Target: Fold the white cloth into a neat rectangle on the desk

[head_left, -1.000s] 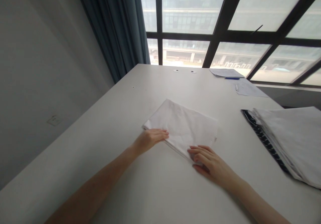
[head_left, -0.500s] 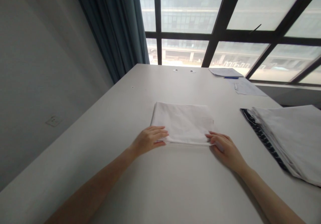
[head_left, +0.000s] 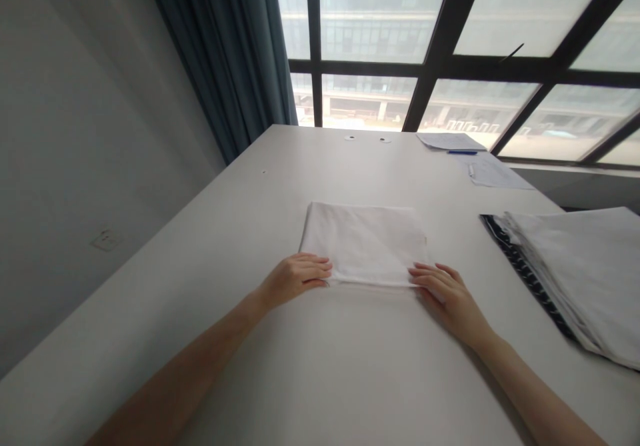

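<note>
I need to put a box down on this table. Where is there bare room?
Bare white table left of the folded white cloth, and between it and the window-side papers. Crowded right: stacked white fabric. Left hand and right hand flank the cloth's near edge.

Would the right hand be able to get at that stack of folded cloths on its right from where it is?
Probably yes. The right hand rests at the near right corner of the folded white cloth, and only bare table lies between it and the stack of folded cloths.
</note>
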Demonstrator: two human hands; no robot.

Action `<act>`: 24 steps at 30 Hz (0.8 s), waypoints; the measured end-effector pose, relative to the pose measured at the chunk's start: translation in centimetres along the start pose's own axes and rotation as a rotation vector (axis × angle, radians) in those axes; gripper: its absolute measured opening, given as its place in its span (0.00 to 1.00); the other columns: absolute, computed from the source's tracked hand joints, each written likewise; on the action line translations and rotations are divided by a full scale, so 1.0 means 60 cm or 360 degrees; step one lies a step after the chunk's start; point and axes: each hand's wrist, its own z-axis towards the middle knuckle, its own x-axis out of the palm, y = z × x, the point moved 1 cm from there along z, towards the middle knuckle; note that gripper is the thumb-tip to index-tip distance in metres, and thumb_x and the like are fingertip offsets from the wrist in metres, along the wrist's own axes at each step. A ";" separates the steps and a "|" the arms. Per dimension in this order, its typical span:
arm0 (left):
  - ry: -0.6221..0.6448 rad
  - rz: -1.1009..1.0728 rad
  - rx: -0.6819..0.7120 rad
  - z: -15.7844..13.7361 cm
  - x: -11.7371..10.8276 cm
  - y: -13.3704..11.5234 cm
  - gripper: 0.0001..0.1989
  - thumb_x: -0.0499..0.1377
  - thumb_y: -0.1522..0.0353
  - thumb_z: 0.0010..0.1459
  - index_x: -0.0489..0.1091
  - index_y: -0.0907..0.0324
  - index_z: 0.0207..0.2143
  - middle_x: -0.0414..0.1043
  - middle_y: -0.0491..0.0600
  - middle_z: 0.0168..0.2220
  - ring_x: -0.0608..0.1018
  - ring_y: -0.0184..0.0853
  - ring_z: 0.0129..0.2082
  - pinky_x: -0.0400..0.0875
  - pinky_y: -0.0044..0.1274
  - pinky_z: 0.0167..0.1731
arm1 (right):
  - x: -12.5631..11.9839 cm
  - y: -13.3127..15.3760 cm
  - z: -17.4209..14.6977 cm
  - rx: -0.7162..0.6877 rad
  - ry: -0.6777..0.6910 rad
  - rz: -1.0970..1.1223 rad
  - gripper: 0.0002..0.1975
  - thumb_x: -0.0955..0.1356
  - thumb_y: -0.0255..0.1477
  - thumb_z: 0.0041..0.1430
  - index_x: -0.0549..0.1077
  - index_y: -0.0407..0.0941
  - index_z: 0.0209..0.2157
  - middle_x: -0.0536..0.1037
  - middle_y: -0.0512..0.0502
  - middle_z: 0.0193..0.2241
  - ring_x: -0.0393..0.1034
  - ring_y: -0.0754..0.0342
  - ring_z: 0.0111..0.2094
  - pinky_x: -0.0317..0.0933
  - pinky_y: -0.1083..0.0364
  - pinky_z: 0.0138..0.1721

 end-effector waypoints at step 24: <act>-0.0127 0.0475 0.0203 0.005 -0.022 -0.027 0.03 0.57 0.71 0.61 0.71 0.58 0.35 0.74 0.47 0.31 0.74 0.32 0.35 0.70 0.25 0.38 | -0.006 0.008 0.001 0.0127 -0.0222 0.0125 0.07 0.63 0.25 0.61 0.71 0.48 0.40 0.79 0.46 0.42 0.72 0.50 0.48 0.59 0.46 0.52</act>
